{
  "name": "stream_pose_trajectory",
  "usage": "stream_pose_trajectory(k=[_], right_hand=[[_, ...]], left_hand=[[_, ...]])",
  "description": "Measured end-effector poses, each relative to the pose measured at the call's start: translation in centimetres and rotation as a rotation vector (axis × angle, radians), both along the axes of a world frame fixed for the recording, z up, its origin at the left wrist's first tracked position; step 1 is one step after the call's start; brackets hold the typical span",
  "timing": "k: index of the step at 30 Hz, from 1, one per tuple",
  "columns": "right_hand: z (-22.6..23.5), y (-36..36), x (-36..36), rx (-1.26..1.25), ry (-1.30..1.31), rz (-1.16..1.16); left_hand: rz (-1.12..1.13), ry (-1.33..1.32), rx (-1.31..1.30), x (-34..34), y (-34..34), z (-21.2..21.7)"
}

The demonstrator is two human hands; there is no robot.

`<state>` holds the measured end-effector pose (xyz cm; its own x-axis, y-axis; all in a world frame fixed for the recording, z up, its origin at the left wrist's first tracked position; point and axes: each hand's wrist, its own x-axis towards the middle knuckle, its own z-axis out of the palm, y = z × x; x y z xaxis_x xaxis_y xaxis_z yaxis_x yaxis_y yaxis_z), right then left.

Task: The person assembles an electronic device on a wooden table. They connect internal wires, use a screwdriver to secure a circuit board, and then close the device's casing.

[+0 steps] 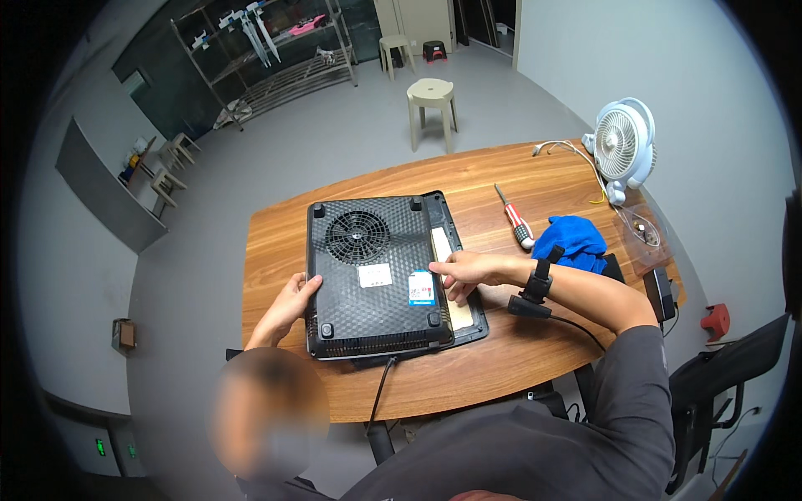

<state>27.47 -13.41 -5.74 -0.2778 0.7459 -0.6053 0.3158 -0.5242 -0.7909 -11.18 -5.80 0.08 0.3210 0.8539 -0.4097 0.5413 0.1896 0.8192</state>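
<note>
On the wooden table lies an upturned black induction cooker, its textured bottom cover facing up with a round fan grille, small feet and two stickers. The cover sits shifted to the left over a black-rimmed lower part, whose cream inner strip shows along the right side. My left hand grips the cover's left edge, thumb on top and fingers partly hidden. At the right edge, my right hand holds the cover with the thumb on its rim and the other fingers curled over the cream strip. A black cord hangs from the near side.
Right of the cooker lie a red-and-white-handled screwdriver and a blue cloth. A white fan stands at the far right corner, near a clear bag and a black box. Beyond the table is a beige stool.
</note>
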Motion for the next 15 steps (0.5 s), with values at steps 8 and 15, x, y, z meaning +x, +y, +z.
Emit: stream_pose_trajectory(k=[8, 15], right_hand=[[1.4, -0.8, -0.3, -0.017, 0.035, -0.105], [0.3, -0.4, 0.0, 0.038, 0.126, -0.019]], left_hand=[[0.021, -0.035, -0.027, 1.0, -0.5, -0.6], [0.002, -0.045, -0.094, 1.0, -0.1, -0.1]])
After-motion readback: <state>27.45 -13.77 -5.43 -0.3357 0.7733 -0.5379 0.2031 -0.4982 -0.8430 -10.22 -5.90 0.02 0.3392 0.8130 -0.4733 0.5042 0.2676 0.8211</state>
